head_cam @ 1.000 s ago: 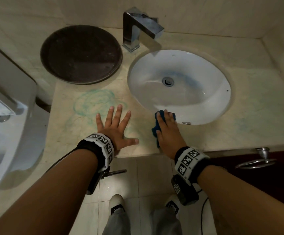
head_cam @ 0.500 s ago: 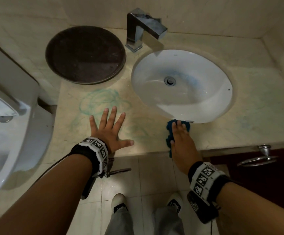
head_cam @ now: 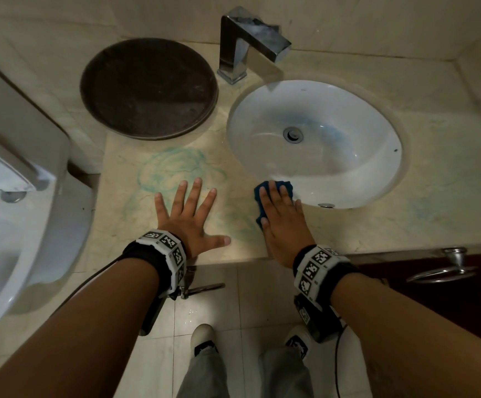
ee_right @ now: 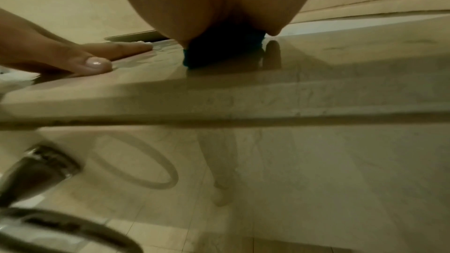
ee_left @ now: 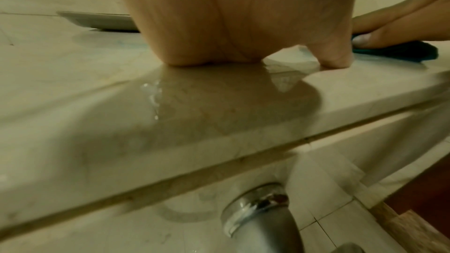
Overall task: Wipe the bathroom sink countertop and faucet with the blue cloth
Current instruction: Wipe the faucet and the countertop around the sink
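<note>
My right hand [head_cam: 279,214] lies flat with straight fingers on the blue cloth [head_cam: 262,196], pressing it onto the beige marble countertop [head_cam: 449,196] at the near rim of the white oval sink [head_cam: 314,139]. The cloth [ee_left: 399,51] peeks out under the palm [ee_right: 219,53]. My left hand [head_cam: 189,216] is spread flat on the counter left of the cloth, fingers apart, holding nothing. Bluish-green smears [head_cam: 176,168] mark the counter ahead of it. The square chrome faucet [head_cam: 245,44] stands behind the sink, untouched.
A dark round tray [head_cam: 148,87] sits on the counter at the back left. A white toilet [head_cam: 12,196] stands to the left. A chrome ring handle [head_cam: 446,268] hangs on the dark cabinet front below the counter. My shoes [head_cam: 204,337] stand on the tiled floor.
My right hand slid the cloth right and toward the counter's front edge, then back up to the sink rim. The left hand stayed flat in place.
</note>
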The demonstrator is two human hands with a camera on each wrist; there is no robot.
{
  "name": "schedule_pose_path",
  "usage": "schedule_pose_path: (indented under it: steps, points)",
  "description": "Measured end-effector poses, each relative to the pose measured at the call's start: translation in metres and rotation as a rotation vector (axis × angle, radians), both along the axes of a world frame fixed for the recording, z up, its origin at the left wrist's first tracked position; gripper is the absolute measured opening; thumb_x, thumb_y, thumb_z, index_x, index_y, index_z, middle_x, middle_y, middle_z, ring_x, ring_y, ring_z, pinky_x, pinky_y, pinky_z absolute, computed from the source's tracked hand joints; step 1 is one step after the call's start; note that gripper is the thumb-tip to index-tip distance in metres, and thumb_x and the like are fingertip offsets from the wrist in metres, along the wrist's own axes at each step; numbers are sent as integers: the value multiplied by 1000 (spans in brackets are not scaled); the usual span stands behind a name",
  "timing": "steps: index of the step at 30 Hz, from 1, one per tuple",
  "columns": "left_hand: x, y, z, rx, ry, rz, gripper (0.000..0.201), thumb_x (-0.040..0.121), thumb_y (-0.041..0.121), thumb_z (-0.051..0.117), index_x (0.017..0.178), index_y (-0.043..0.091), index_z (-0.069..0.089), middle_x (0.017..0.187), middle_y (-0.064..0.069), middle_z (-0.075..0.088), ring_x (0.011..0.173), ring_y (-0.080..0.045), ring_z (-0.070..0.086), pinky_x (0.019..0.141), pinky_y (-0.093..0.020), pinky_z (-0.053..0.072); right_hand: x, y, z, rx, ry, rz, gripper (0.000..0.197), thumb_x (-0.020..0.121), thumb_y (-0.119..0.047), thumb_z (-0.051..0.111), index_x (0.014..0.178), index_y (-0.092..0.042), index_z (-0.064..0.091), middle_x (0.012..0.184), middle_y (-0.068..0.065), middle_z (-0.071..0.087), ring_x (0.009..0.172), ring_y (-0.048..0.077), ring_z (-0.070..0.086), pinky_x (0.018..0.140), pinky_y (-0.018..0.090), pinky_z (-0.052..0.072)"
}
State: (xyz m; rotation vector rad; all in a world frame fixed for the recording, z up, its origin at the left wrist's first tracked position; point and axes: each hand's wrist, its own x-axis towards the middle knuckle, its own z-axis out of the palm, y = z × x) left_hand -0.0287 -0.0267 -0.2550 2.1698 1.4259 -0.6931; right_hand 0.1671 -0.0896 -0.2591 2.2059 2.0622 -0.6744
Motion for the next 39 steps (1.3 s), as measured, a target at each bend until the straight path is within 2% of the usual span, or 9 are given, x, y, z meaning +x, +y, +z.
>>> schedule_pose_path:
  steps: [6, 11, 15, 22, 24, 27, 32, 36, 39]
  points:
    - [2, 1, 2, 4, 1, 24, 102, 71, 87, 27, 141, 37, -27, 145, 3, -42, 135, -23, -37, 107, -63, -16, 12, 20, -2, 80, 76, -55, 55, 99, -19, 32, 149, -16, 8, 155, 7, 16, 141, 25, 18, 117, 34, 11]
    - [22, -2, 12, 47, -68, 8, 95, 76, 82, 26, 144, 36, -22, 148, -1, -39, 136, -25, -37, 106, -64, -16, 42, 15, 5, 163, 204, -345, 50, 96, -9, 42, 144, -11, 28, 143, 14, 39, 131, 31, 34, 110, 36, 27]
    - [37, -5, 9, 3, -58, 3, 97, 75, 82, 30, 144, 37, -22, 146, -2, -41, 136, -25, -36, 107, -64, -13, 88, -14, 6, 201, 155, -502, 54, 94, -9, 46, 145, -8, 26, 147, 16, 35, 135, 31, 32, 115, 39, 24]
    - [40, -7, 2, 10, -13, 8, 100, 72, 85, 30, 141, 39, -27, 143, 0, -46, 135, -26, -37, 107, -64, -15, 94, -36, 0, -11, -167, -277, 57, 99, -25, 30, 149, -21, 5, 158, 1, -6, 145, 22, -1, 116, 44, 5]
    - [40, -6, 1, 6, -11, 5, 100, 72, 86, 29, 140, 39, -28, 139, 1, -48, 135, -27, -38, 107, -64, -16, 76, -36, 0, -28, -135, -230, 58, 96, -32, 16, 149, -20, -4, 156, 0, -16, 145, 21, -10, 116, 42, 1]
    - [40, -6, 0, -4, -15, 14, 101, 70, 86, 29, 140, 41, -28, 139, 2, -48, 135, -26, -38, 106, -64, -17, 44, -32, -5, -3, -74, -134, 74, 76, -43, -8, 145, -18, -13, 145, -5, -29, 140, 19, -20, 116, 38, -9]
    - [41, -6, -2, 6, -6, 31, 102, 68, 88, 28, 140, 41, -27, 132, 5, -52, 135, -25, -37, 106, -61, -19, 19, -17, -3, 1, 8, -59, 61, 99, -25, 28, 148, -21, -9, 154, 0, -23, 143, 20, -20, 116, 38, -11]
    - [41, -5, 0, -10, -1, 31, 101, 70, 87, 29, 139, 42, -29, 132, 5, -53, 134, -25, -39, 107, -62, -18, 46, -22, 0, 19, -6, -13, 61, 100, -24, 27, 147, -22, -12, 156, -2, -18, 144, 15, -16, 116, 39, -11]
    - [42, -6, 1, -13, 1, 31, 101, 69, 87, 30, 139, 42, -29, 132, 5, -52, 134, -25, -38, 108, -62, -17, 83, -27, 0, 28, 36, -197, 61, 99, -21, 30, 148, -17, -7, 157, 0, -11, 145, 16, -8, 116, 34, -7]
